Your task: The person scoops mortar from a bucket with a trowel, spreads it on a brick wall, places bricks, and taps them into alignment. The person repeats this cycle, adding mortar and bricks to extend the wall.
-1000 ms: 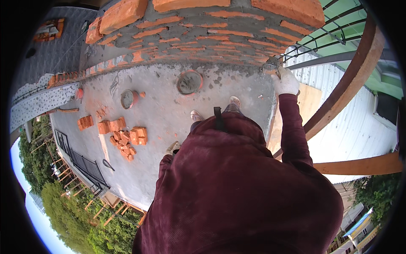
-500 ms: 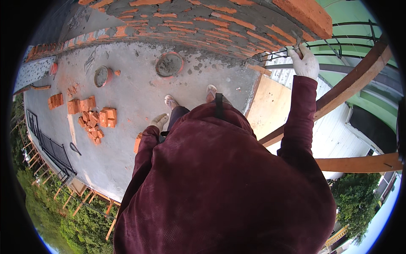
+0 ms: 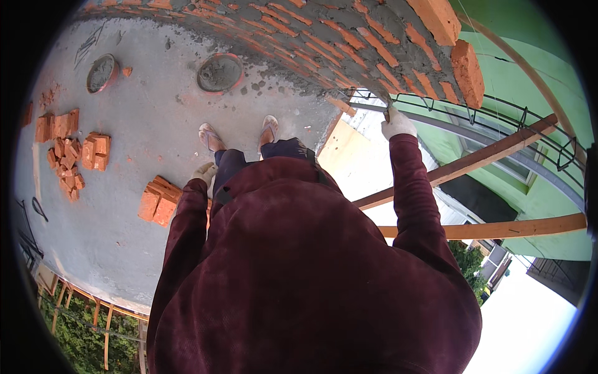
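Observation:
My right hand (image 3: pixel 398 123), in a pale work glove, is closed around a trowel (image 3: pixel 389 106), of which only a small grey part shows. The trowel lies against the lower end of the brick wall (image 3: pixel 349 47), whose face is streaked with wet grey mortar. At the wall's right end, two orange bricks (image 3: pixel 468 73) stick out along the top edge. Down beside my left thigh hangs my gloved left hand (image 3: pixel 204 172), its fingers loose and apart, with nothing visible in them. It is nearest to a stack of bricks (image 3: pixel 161 201) on the floor.
A round tub of mortar (image 3: pixel 220 73) stands by the wall's foot, a smaller mortar bucket (image 3: pixel 101 73) farther left. More bricks (image 3: pixel 68 153) lie in piles on the left. Wooden beams (image 3: pixel 473 159) and a steel rebar cage (image 3: pixel 529 118) cross the drop-off at right, before a green building.
The view has swung right, bringing more of the wall's end and the green building into sight. My right hand remains at the wall's end with the trowel; my left stays low.

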`<act>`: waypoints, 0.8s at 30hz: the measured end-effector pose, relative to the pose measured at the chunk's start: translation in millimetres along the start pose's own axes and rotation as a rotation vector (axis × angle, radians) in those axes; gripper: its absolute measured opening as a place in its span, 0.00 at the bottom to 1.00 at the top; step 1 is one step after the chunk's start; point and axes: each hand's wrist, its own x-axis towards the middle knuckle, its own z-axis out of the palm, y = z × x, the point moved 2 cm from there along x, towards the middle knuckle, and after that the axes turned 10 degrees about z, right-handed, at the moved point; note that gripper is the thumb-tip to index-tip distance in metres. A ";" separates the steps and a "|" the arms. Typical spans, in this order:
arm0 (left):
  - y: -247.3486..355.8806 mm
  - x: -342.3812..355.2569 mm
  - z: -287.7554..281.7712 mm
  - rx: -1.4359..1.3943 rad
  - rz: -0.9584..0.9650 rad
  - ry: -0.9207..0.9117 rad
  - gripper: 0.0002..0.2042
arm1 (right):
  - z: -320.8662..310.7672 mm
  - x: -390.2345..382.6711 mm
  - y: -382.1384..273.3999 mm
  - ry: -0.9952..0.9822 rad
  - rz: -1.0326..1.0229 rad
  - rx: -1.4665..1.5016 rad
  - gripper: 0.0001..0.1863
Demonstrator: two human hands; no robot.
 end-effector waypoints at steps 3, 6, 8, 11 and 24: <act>9.0 -3.1 -30.8 -0.020 0.050 0.053 0.27 | -23.7 17.5 -13.2 -0.010 -0.005 -0.139 0.21; 13.7 -9.0 -69.4 0.067 -0.026 0.079 0.27 | -107.2 14.7 -0.7 0.156 0.019 -0.093 0.19; -4.8 -7.0 -89.1 -0.008 -0.003 0.097 0.27 | -169.7 -15.7 16.8 0.259 0.019 -0.052 0.19; -51.6 -15.5 -99.0 -0.085 -0.030 0.147 0.26 | -223.0 -61.3 15.9 0.408 -0.044 0.148 0.20; 37.4 -40.8 -33.3 -0.060 -0.128 -0.084 0.45 | 36.7 -38.9 -205.9 -0.279 -0.341 0.133 0.18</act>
